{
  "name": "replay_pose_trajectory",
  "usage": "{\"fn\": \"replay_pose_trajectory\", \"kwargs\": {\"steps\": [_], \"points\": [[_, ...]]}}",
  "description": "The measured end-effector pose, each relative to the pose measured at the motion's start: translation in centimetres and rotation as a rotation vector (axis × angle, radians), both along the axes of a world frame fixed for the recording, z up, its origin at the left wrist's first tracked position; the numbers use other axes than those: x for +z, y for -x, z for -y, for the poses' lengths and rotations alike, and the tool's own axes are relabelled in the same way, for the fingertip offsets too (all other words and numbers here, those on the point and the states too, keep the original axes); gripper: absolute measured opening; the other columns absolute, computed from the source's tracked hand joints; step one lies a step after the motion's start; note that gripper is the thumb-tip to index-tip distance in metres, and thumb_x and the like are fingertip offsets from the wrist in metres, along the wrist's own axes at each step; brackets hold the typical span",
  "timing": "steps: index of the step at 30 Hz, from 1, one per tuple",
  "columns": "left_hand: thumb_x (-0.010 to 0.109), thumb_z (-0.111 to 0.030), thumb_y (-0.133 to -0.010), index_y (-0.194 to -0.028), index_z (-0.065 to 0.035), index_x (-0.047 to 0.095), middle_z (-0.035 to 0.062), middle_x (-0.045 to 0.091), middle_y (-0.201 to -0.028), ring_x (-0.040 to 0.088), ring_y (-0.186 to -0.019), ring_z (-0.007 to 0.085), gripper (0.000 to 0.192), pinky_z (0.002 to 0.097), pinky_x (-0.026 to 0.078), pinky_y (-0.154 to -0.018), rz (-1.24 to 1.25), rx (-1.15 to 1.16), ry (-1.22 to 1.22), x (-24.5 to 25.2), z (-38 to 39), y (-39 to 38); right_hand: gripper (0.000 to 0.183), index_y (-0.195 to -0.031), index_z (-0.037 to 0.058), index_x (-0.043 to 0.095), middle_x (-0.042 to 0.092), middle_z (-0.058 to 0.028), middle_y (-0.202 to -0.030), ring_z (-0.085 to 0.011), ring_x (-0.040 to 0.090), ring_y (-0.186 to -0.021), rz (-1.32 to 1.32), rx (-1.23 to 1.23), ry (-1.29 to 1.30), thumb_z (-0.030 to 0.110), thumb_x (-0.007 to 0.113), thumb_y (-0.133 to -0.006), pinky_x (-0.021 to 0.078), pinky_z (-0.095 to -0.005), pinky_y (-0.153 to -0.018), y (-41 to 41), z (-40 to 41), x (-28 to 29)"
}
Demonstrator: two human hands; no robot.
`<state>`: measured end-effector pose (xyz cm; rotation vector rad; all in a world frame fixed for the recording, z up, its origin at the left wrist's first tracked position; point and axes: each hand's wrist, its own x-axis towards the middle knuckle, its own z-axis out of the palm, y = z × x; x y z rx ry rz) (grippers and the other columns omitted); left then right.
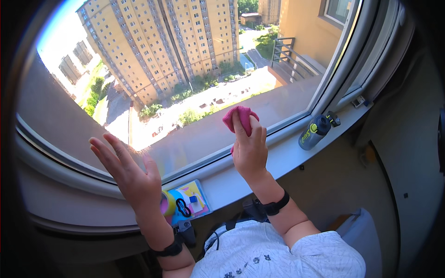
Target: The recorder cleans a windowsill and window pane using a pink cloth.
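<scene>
A bunched pink cloth (240,120) is gripped in my right hand (251,149), in front of the window pane (194,146). Whether the cloth presses on the glass is hard to tell. My left hand (135,179) is raised with its fingers apart and nothing in it, its fingertips close to the lower left of the pane. Below the glass runs the white window frame (281,133), with the white sill (226,193) in front of it.
At the sill's right stands a grey water bottle (313,133) with its lid flipped up. Farther right lies a small white device (358,101). By my left wrist are a yellow tape roll (168,203), a black carabiner-like loop (183,207) and a colourful booklet (200,198).
</scene>
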<state>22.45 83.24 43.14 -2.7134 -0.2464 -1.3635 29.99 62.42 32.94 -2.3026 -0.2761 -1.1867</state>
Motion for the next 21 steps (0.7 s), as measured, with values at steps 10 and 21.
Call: {"fn": "replay_pose_trajectory", "kwargs": {"steps": [10, 21], "points": [[0.06, -0.012, -0.082, -0.155, -0.0102, 0.013, 0.0187, 0.004, -0.161, 0.01, -0.148, 0.0382, 0.087, 0.0479, 0.022, -0.117, 0.012, -0.038, -0.022, -0.1, -0.3, 0.0, 0.062, -0.137, 0.0157, 0.054, 0.048, -0.0089, -0.123, -0.0285, 0.049, -0.098, 0.01, -0.006, -0.012, -0.002, 0.064, -0.078, 0.0531, -0.0372, -0.079, -0.1, 0.6, 1.1], [0.059, -0.011, -0.082, -0.155, -0.0119, 0.014, 0.017, 0.004, -0.161, 0.009, -0.148, 0.0371, 0.087, 0.0471, 0.022, -0.117, -0.007, -0.038, 0.028, 0.2, -0.4, 0.5, 0.047, -0.119, 0.0107, 0.064, 0.052, -0.0107, -0.115, -0.0311, 0.054, -0.1, -0.278, 0.357, -0.365, -0.005, 0.054, -0.076, 0.0504, -0.0386, -0.087, 0.9, 2.2, -3.6]]}}
